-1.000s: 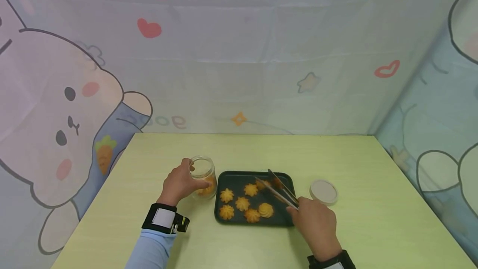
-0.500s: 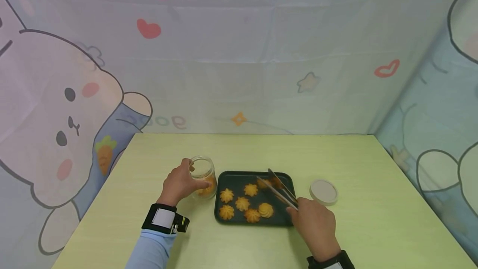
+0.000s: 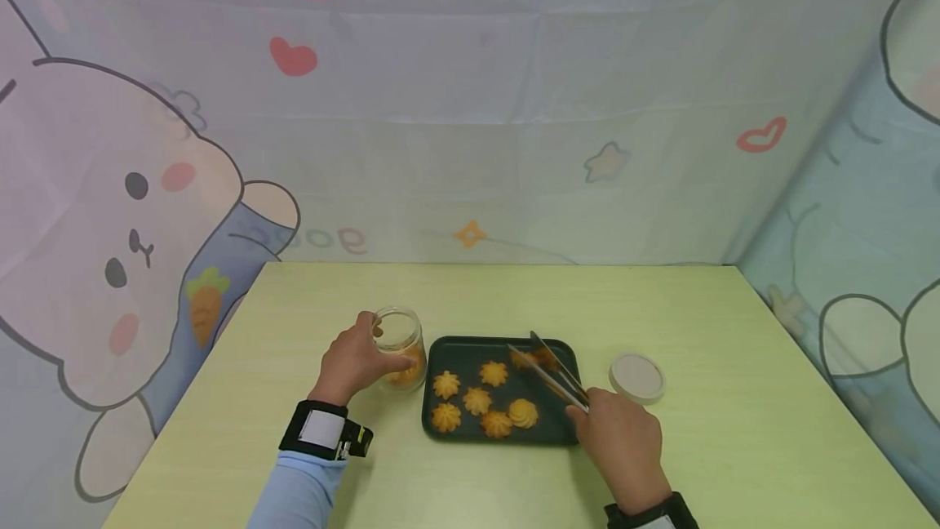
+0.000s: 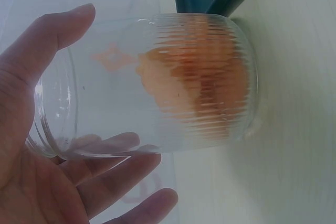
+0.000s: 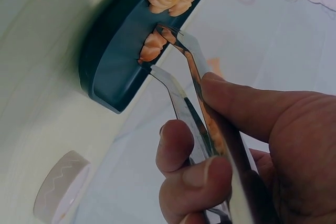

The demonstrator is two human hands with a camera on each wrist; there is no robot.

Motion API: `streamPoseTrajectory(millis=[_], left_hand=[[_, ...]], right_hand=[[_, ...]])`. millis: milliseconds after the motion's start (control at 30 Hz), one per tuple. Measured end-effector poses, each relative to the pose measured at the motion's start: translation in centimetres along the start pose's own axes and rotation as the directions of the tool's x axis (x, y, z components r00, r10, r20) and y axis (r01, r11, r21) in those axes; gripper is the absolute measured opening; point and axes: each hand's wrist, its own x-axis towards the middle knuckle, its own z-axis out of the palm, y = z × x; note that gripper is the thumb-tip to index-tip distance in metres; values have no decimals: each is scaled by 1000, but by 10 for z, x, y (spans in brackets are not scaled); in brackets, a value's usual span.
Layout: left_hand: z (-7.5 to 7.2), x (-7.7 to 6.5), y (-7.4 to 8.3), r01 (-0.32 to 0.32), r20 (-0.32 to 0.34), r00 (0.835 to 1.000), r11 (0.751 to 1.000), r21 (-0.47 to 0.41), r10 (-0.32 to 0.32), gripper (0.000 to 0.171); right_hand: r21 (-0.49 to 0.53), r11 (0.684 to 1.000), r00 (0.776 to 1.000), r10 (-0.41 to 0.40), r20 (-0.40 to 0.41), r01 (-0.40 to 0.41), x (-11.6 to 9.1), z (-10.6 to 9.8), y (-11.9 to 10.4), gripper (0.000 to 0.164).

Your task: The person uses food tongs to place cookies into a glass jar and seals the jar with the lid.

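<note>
My left hand [image 3: 354, 362] steadies an open glass jar [image 3: 413, 340], thumb on one side and fingers round the other. Swirled golden cookies [image 4: 194, 80] lie in the bottom of the jar. In my right hand [image 3: 620, 443] is a pair of metal tongs [image 5: 202, 111], pinched between thumb and fingers. Their tips reach into the far right part of a dark green tray [image 3: 554, 424], one on each side of a piped cookie [image 5: 151, 47]. Whether both tips touch it I cannot tell. Several more cookies [image 3: 476, 401] lie spread across the tray.
A pale round lid [image 3: 636, 376] lies on the table [image 3: 734, 431] to the right of the tray. The jar stands close by the tray's left edge. A printed cloth backdrop [image 3: 529, 104] rises behind the table's far edge.
The tongs' tips have shifted very slightly to the right above the tray. The left hand and the jar stay where they were.
</note>
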Motion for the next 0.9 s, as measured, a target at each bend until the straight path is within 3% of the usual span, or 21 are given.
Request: streamPoseTrajectory(millis=[900], left_hand=[[1, 1, -1, 1, 0, 1000, 1000, 0, -1, 79]], right_hand=[[-4, 1000, 999, -12, -34, 12, 2, 3, 2, 26]])
